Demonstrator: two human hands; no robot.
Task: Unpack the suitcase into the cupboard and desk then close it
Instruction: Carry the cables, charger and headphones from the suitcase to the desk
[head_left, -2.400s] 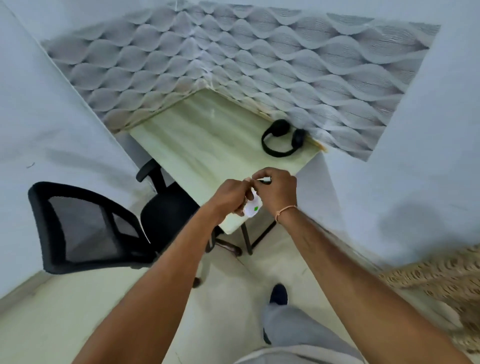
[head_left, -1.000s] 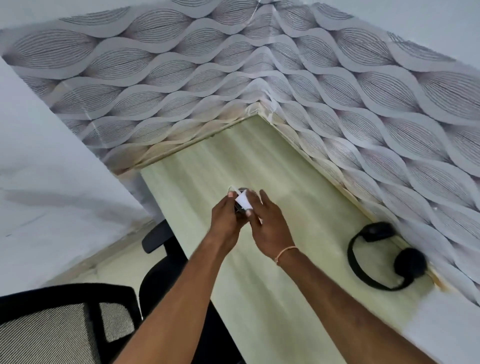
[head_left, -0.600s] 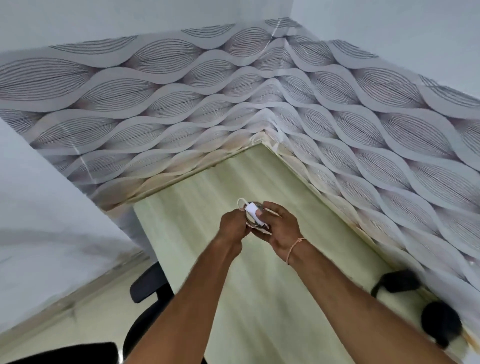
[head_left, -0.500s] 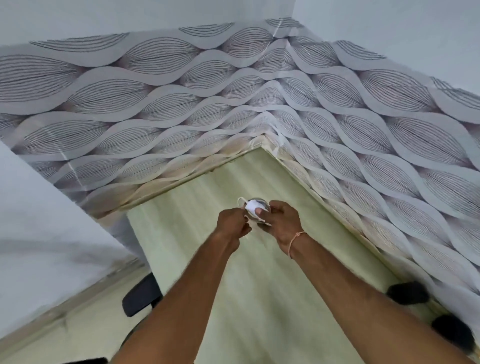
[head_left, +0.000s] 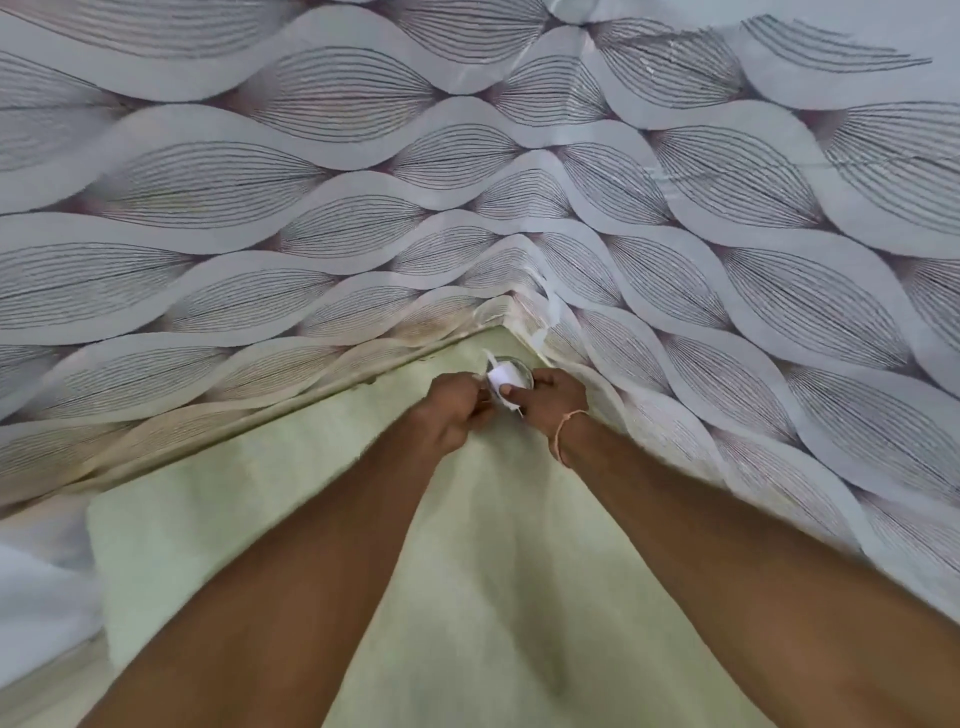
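Both hands (head_left: 498, 405) now nearer desk (head_left: 493, 571) corner

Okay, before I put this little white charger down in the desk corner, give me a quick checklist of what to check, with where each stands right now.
1. Both hands on the item: ok. The left hand and right hand both hold the small white charger.
2. Item over the desk, not off its edge: ok, it is at the far corner.
3. Corner spot bare: cannot tell, the hands hide it.
4. Cord gathered up: cannot tell; only a short white loop shows.
5. Item resting on the desk: cannot tell.
6. Clear of the patterned wall: ok, though close.
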